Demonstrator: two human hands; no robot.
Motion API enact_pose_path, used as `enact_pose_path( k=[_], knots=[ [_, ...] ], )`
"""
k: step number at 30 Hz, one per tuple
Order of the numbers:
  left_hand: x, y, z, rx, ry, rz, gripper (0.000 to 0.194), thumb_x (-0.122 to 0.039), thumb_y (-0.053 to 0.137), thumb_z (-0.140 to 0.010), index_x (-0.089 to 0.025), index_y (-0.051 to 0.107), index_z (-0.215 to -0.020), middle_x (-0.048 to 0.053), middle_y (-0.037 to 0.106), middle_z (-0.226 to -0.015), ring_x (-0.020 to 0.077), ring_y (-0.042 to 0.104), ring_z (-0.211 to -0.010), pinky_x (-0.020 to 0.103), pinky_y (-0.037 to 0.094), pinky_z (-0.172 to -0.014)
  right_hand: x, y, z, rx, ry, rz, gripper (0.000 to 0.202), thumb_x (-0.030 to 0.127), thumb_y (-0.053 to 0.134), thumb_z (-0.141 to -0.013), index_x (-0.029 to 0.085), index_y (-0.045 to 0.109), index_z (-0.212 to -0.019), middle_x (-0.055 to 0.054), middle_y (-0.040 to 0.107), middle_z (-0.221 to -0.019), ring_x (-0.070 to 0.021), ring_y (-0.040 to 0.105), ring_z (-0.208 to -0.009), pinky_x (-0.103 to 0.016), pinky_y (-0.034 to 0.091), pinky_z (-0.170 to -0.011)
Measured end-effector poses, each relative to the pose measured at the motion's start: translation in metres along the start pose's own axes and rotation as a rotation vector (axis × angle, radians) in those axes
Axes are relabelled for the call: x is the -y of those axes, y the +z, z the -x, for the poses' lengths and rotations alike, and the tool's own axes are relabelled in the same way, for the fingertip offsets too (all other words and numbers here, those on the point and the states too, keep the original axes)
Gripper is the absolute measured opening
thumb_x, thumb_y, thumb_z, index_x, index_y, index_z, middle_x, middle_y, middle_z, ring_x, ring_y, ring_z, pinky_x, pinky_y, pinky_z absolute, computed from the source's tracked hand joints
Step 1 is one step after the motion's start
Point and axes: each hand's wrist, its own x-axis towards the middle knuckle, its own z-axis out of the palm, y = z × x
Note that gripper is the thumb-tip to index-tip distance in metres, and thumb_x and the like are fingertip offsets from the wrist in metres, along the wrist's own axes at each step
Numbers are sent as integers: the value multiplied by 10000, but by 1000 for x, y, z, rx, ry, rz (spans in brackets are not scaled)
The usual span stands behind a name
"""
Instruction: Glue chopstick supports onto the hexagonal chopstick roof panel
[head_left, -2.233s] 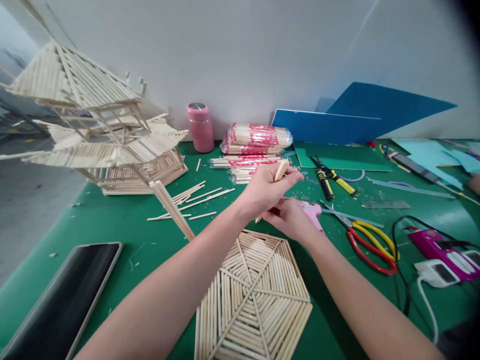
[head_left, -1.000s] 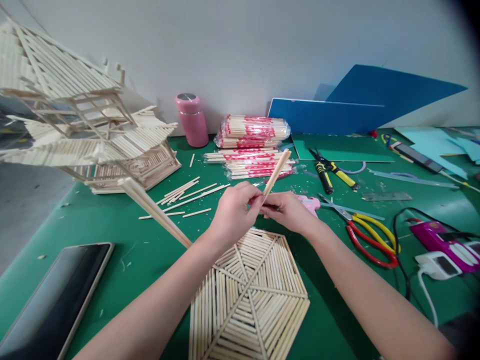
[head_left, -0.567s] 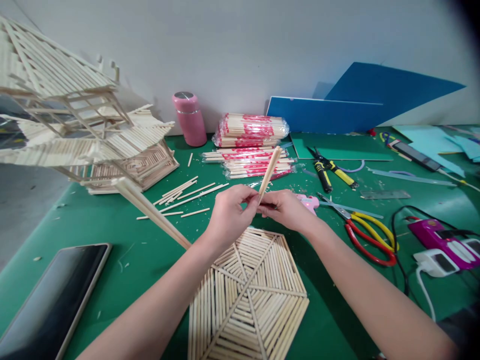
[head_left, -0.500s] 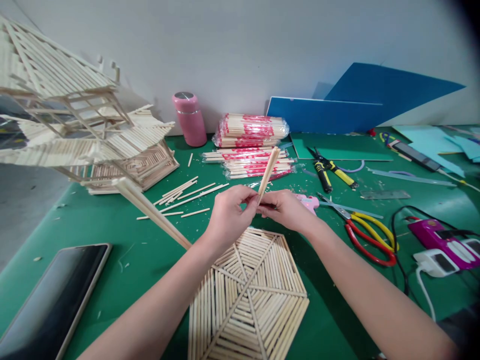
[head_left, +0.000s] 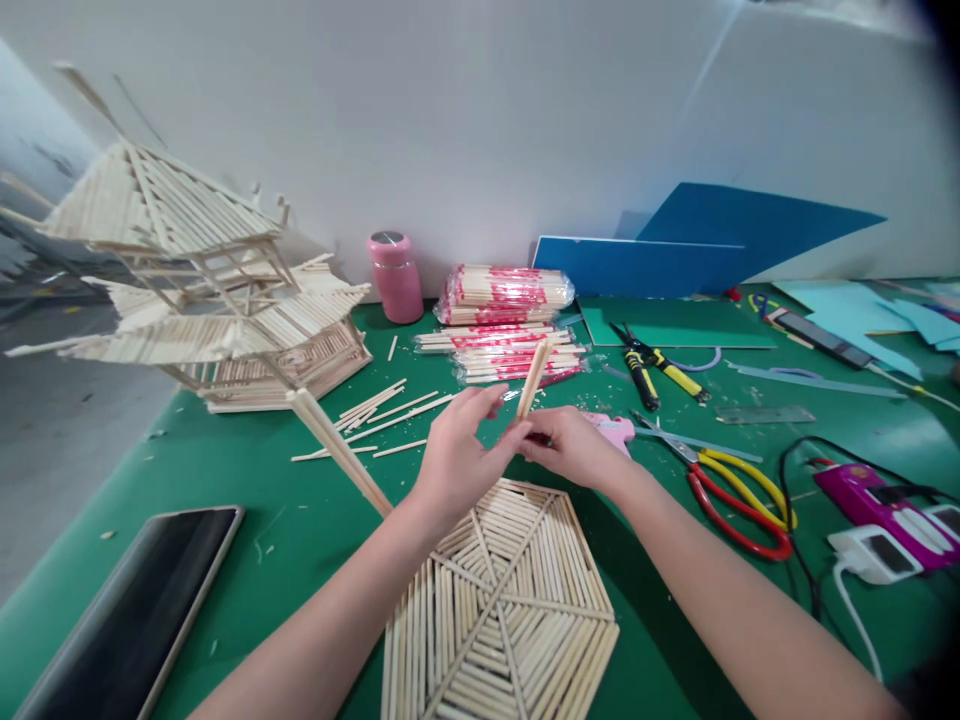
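A short bundle of wooden chopsticks (head_left: 533, 378) stands nearly upright above the far edge of a hexagonal stick panel (head_left: 525, 620). Around its lower end the fingers of my right hand (head_left: 574, 446) are closed. My left hand (head_left: 461, 452) is beside it, index finger raised and apart from the thumb; the thumb tip is close to the bundle's base, and whether it touches is unclear. Another stick post (head_left: 341, 452) rises at a slant from the panel's left side, its foot hidden behind my left forearm. The panel lies flat beneath my hands.
A stick-built pagoda model (head_left: 225, 330) stands at the left, with a phone (head_left: 135, 610) in front. Loose sticks (head_left: 375, 415), wrapped chopsticks (head_left: 510, 300) and a pink flask (head_left: 396, 280) lie or stand behind. Rightward are a pink glue gun (head_left: 616, 432), scissors (head_left: 739, 500) and wire strippers (head_left: 649, 365).
My left hand's fingers have opened away from the bundle, while the right keeps hold of it. The whole view has shifted, so everything appears lower.
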Motion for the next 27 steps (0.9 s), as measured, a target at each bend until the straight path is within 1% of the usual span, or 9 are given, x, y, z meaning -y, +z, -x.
enact_pose_path(
  k=[2, 4, 6, 8, 9, 11, 14, 18, 27],
  knots=[
    [-10, -2, -5, -9, 19, 102, 298, -209, 588, -715, -163, 551, -1008, 78, 598, -922, 188, 537, -865, 356, 431, -773, 1, 2, 0, -5, 2, 16, 150, 186, 494, -779, 161, 580, -658, 14, 582, -595, -85, 481, -510, -190, 300, -460],
    [-20, -2, -13, 13, -2, 289, 259, -209, 567, -742, -179, 540, -998, 69, 588, -976, 178, 531, -908, 344, 420, -818, 0, 5, 0, -12, 6, 32, 146, 187, 512, -762, 157, 565, -629, 19, 558, -558, -81, 451, -479, -195, 274, -441],
    [-28, 0, -22, 29, -60, 471, 264, -232, 554, -761, -195, 513, -1019, 47, 594, -919, 160, 550, -858, 319, 440, -788, -1, 8, -1, -19, 9, 47, 174, 192, 520, -754, 154, 547, -586, 21, 534, -527, -81, 428, -464, -201, 259, -435],
    [-32, 2, -30, 36, -116, 591, 270, -247, 534, -778, -201, 482, -1039, 14, 584, -781, 136, 560, -742, 285, 458, -704, -1, 9, -2, -23, 11, 52, 190, 185, 518, -752, 154, 541, -566, 21, 530, -519, -81, 418, -463, -203, 254, -437],
    [-33, 4, -34, 40, -132, 615, 216, -250, 511, -793, -200, 491, -1002, -7, 558, -696, 120, 545, -661, 264, 455, -644, -1, 9, -2, -24, 12, 52, 190, 178, 517, -752, 154, 542, -565, 21, 533, -519, -80, 415, -463, -202, 255, -438],
    [-32, 7, -39, 50, -132, 606, 81, -253, 459, -822, -198, 520, -820, -40, 468, -561, 93, 463, -520, 236, 413, -536, 0, 9, -2, -29, 15, 46, 181, 162, 515, -751, 153, 545, -572, 22, 543, -527, -76, 418, -465, -197, 262, -442],
    [-26, 11, -40, 69, -93, 570, 216, -256, 419, -839, -200, 465, -636, -49, 386, -528, 83, 361, -469, 232, 343, -474, 2, 7, -1, -30, 19, 29, 167, 137, 507, -748, 151, 552, -587, 23, 551, -538, -75, 432, -473, -190, 269, -446],
    [-21, 16, -36, 82, -76, 587, 211, -275, 406, -843, -201, 457, -652, -39, 391, -574, 92, 358, -505, 234, 321, -476, 2, 7, 0, -29, 28, 11, 185, 131, 504, -738, 151, 538, -558, 31, 528, -513, -74, 426, -466, -189, 255, -440],
    [-25, 19, -33, 81, -78, 614, 225, -288, 414, -841, -200, 447, -637, -42, 365, -581, 94, 330, -508, 240, 297, -483, 0, 4, 2, 6, 61, -61, 202, 196, 498, -751, 153, 499, -553, 40, 479, -493, -65, 378, -441, -196, 244, -421]
  ],
)
